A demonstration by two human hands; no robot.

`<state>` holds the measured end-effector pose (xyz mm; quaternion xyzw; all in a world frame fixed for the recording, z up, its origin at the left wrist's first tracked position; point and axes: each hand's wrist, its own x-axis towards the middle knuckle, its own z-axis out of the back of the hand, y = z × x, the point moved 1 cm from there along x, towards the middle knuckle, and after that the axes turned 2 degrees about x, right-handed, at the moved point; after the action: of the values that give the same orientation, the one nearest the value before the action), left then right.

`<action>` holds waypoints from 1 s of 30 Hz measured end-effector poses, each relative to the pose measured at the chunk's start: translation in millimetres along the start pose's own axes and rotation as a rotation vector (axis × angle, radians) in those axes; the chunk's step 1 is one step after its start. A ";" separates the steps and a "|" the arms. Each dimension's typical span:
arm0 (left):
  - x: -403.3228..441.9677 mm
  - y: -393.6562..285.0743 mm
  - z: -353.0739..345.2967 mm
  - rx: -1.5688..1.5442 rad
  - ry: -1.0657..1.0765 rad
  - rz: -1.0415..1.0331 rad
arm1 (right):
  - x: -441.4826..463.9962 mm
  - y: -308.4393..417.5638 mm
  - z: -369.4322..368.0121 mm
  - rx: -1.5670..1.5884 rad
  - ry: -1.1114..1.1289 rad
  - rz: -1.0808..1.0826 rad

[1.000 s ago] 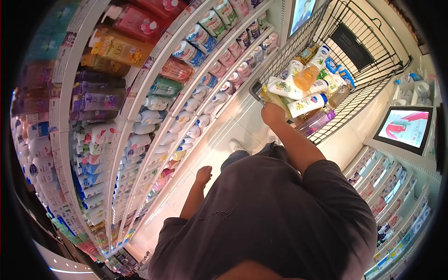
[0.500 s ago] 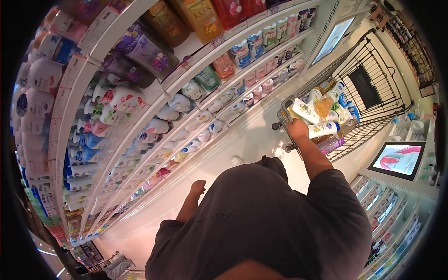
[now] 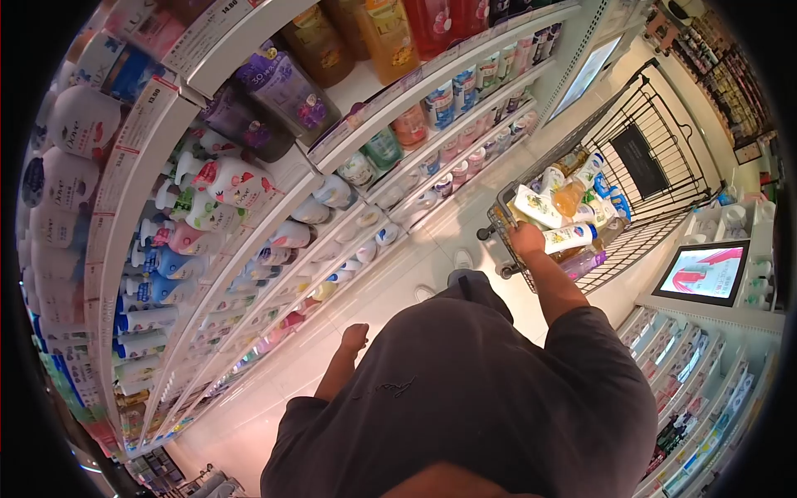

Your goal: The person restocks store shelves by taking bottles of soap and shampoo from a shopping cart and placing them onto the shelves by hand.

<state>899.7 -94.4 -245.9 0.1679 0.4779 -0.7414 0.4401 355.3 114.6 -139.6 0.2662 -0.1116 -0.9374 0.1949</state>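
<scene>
right hand (image 3: 527, 239) grip clamped on cart handle (image 3: 501, 211) | bottles (image 3: 569, 199) at its 1 o'clock | left hand (image 3: 355, 337) at its 8, fingers curled together

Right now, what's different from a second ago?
The shopping cart sits farther right and lower in view, its wheels now showing; whether it rolled or the camera turned, I can't tell. The shoes have shifted too. Nothing was visibly grabbed or released: your right hand still grips the cart's near end, your left hand still hangs free.
</scene>
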 end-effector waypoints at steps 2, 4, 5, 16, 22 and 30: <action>6.4 -14.6 1.8 -0.023 -0.006 0.036 | 1.8 1.7 -4.3 0.000 0.012 0.003; 9.5 -25.5 0.8 -0.078 -0.047 0.075 | 0.3 3.2 -7.1 -0.017 0.041 0.029; 8.6 -31.6 -0.8 -0.108 -0.073 0.098 | -1.6 3.5 -7.6 -0.018 0.046 0.032; 22.1 -54.1 5.0 0.059 -0.079 -0.144 | -1.3 -9.9 12.1 0.158 0.357 0.209; 20.7 -82.0 15.8 -0.072 -0.087 0.058 | 73.3 -86.2 32.8 0.312 -0.187 -0.231; -2.6 -103.2 34.0 -0.066 -0.167 0.199 | 157.7 -111.7 30.9 0.208 -0.022 -0.679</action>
<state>823.1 -106.2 -169.7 0.1377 0.4445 -0.6894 0.5552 181.0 151.3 -220.7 0.2966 -0.1138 -0.9351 -0.1569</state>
